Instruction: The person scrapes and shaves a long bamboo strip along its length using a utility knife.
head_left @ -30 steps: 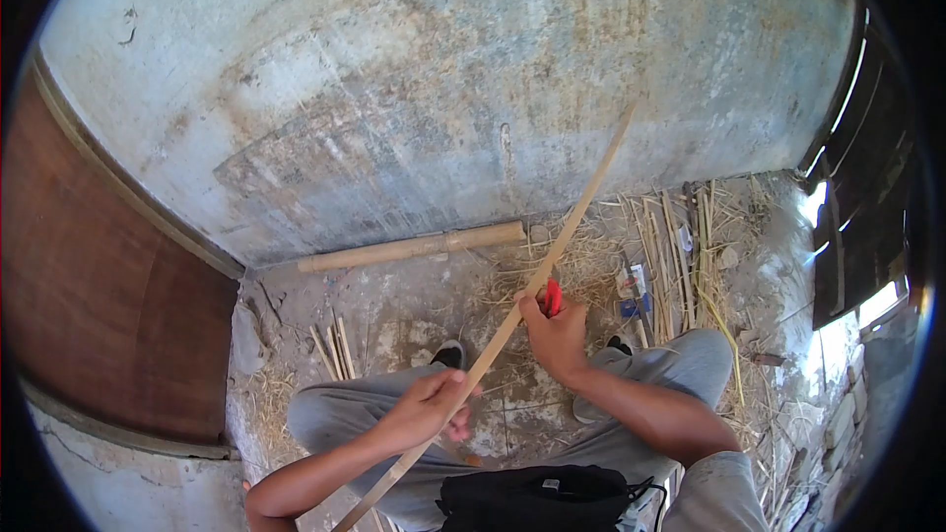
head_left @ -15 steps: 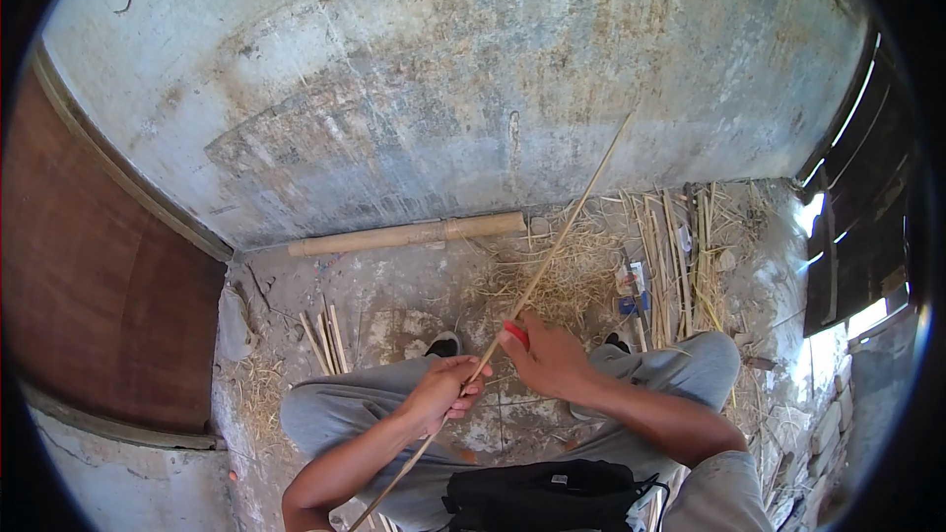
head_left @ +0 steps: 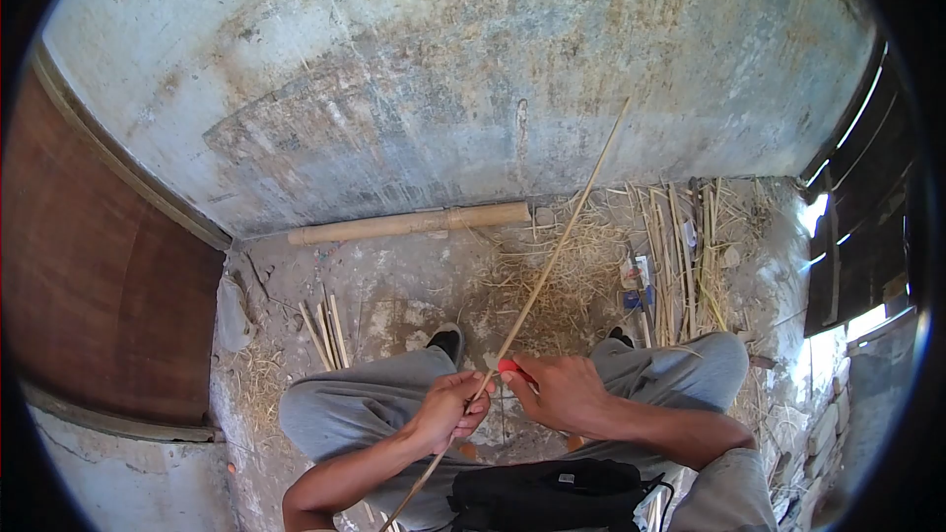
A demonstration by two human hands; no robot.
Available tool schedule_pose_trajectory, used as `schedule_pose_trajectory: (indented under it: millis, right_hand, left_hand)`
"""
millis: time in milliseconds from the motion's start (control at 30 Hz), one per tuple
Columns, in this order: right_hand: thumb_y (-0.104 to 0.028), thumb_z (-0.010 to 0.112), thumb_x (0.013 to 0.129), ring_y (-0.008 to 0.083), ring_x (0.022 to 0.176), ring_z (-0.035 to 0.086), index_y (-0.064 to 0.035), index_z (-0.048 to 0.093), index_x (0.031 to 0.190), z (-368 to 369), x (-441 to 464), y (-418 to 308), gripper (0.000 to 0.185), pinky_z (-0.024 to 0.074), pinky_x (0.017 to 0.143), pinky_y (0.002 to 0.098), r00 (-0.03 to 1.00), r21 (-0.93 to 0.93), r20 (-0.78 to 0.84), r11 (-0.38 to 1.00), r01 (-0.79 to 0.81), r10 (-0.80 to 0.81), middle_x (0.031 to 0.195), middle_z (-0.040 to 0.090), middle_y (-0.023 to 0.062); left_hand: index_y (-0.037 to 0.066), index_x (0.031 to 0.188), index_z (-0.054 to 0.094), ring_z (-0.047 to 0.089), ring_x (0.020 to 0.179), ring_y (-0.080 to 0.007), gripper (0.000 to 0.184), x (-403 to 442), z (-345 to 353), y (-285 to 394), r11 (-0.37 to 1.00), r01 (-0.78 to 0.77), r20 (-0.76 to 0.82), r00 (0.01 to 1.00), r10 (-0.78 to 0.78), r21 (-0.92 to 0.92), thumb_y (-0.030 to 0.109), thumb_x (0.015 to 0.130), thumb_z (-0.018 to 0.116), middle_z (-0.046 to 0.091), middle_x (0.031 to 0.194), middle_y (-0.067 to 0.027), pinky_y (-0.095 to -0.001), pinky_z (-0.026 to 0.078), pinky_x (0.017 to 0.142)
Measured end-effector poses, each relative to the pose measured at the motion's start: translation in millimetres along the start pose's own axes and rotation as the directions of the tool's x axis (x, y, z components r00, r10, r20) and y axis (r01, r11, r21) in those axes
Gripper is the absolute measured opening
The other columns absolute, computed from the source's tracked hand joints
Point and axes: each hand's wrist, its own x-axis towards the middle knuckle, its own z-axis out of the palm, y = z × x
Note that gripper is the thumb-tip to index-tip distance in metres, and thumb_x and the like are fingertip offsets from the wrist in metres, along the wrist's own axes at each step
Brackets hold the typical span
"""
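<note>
Left hand (head_left: 451,412): is gripping the strip (head_left: 552,271), up-left of the black bag (head_left: 542,498).
Right hand (head_left: 564,394): is curling around a red tool (head_left: 508,365) beyond the bag; touching strip or just beside, can't tell from here.
Progress: shavings (head_left: 583,286) and sticks (head_left: 676,276) are lying beyond the bag, so some cutting is looking done; what's left, can't tell.
Strip: is slanting from left of the bag to well beyond it, looking slim, tan, unbroken.

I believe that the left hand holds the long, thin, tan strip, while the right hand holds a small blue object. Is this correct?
The colour is wrong: the head view shows a small red object in the right hand, not a blue one. The left hand does hold the long, thin, tan strip.
</note>
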Motion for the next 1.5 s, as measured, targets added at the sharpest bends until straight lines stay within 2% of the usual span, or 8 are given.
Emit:
schedule_pose_trajectory:
  millis: [867, 967, 1133, 1267, 1333, 1433, 1467, 1500]
  right_hand:
    - [-0.035, 0.063, 0.093, 0.0349, 0.051, 0.065, -0.0044, 0.066, 0.102, -8, -6, 6, 0.032, 0.0483, 0.044, 0.0479, 0.999, -0.108, -0.032, 0.994, -0.011, 0.008, 0.062, 0.064, 0.0160]
    - [-0.034, 0.066, 0.092, 0.0347, 0.054, 0.065, -0.0053, 0.067, 0.108, -8, -6, 10, 0.033, 0.0477, 0.046, 0.0467, 0.999, -0.165, -0.035, 0.986, -0.033, 0.028, 0.065, 0.065, 0.0140]
    - [-0.035, 0.063, 0.093, 0.0348, 0.053, 0.066, -0.0052, 0.067, 0.101, -11, 2, 24, 0.031, 0.0498, 0.045, 0.0473, 0.987, -0.154, -0.161, 0.987, -0.036, 0.011, 0.063, 0.064, 0.0149]
    - [-0.034, 0.064, 0.092, 0.0349, 0.055, 0.066, -0.0061, 0.067, 0.100, -16, 4, 21, 0.029, 0.0501, 0.046, 0.0474, 0.987, -0.149, -0.161, 0.988, -0.048, 0.023, 0.064, 0.065, 0.0145]
    - [-0.029, 0.068, 0.089, 0.0336, 0.058, 0.066, -0.0054, 0.069, 0.105, -17, 6, 25, 0.028, 0.0499, 0.050, 0.0443, 0.982, -0.151, -0.178, 0.984, -0.097, 0.069, 0.069, 0.067, 0.0135]
    - [-0.029, 0.067, 0.090, 0.0333, 0.059, 0.067, -0.0061, 0.069, 0.104, -29, 11, 31, 0.027, 0.0508, 0.051, 0.0447, 0.976, -0.156, -0.189, 0.978, -0.140, 0.110, 0.071, 0.068, 0.0143]
    - [-0.029, 0.067, 0.090, 0.0333, 0.059, 0.067, -0.0061, 0.069, 0.104, -26, 12, 34, 0.027, 0.0508, 0.051, 0.0447, 0.975, -0.162, -0.193, 0.977, -0.142, 0.110, 0.071, 0.068, 0.0143]
    - [-0.031, 0.065, 0.092, 0.0340, 0.057, 0.067, -0.0069, 0.070, 0.102, -21, 14, 38, 0.027, 0.0512, 0.049, 0.0457, 0.962, -0.178, -0.267, 0.979, -0.103, 0.053, 0.066, 0.067, 0.0146]
  left_hand:
    - [0.006, 0.096, 0.053, 0.031, 0.044, -0.0046, 0.025, -5, 7, -7, 1.000, 0.008, 0.000, 1.000, -0.008, -0.023, 0.025, 0.107, 0.040, 0.040, 0.064, 0.0021, -0.0210, 0.022, 0.037]
    - [0.006, 0.096, 0.053, 0.031, 0.044, -0.0045, 0.025, -5, 7, -7, 0.999, 0.011, -0.010, 1.000, -0.011, -0.033, 0.025, 0.107, 0.040, 0.039, 0.064, 0.0023, -0.0210, 0.022, 0.037]
    - [0.007, 0.096, 0.053, 0.032, 0.045, -0.0045, 0.024, -6, 6, -6, 1.000, 0.011, 0.004, 1.000, -0.011, -0.025, 0.025, 0.106, 0.042, 0.039, 0.064, 0.0027, -0.0211, 0.022, 0.037]
    - [0.006, 0.096, 0.053, 0.033, 0.045, -0.0046, 0.024, -5, 5, -6, 1.000, 0.002, -0.009, 1.000, -0.002, -0.010, 0.025, 0.106, 0.043, 0.039, 0.063, 0.0029, -0.0213, 0.022, 0.037]
    - [0.006, 0.096, 0.053, 0.033, 0.045, -0.0048, 0.024, -5, 5, -7, 1.000, 0.004, -0.015, 1.000, -0.004, 0.003, 0.025, 0.106, 0.042, 0.039, 0.063, 0.0028, -0.0214, 0.023, 0.037]
    - [0.006, 0.096, 0.053, 0.033, 0.045, -0.0050, 0.024, -7, 6, -8, 1.000, 0.000, -0.020, 1.000, 0.000, 0.019, 0.025, 0.106, 0.042, 0.039, 0.064, 0.0026, -0.0213, 0.023, 0.037]
    - [0.006, 0.096, 0.053, 0.032, 0.045, -0.0051, 0.025, -6, 6, -8, 1.000, -0.004, -0.022, 1.000, 0.005, 0.020, 0.025, 0.106, 0.042, 0.039, 0.064, 0.0024, -0.0213, 0.023, 0.037]
    - [0.006, 0.096, 0.053, 0.032, 0.045, -0.0051, 0.025, -6, 7, -8, 1.000, -0.006, -0.017, 1.000, 0.007, 0.020, 0.025, 0.106, 0.042, 0.039, 0.064, 0.0024, -0.0213, 0.023, 0.037]
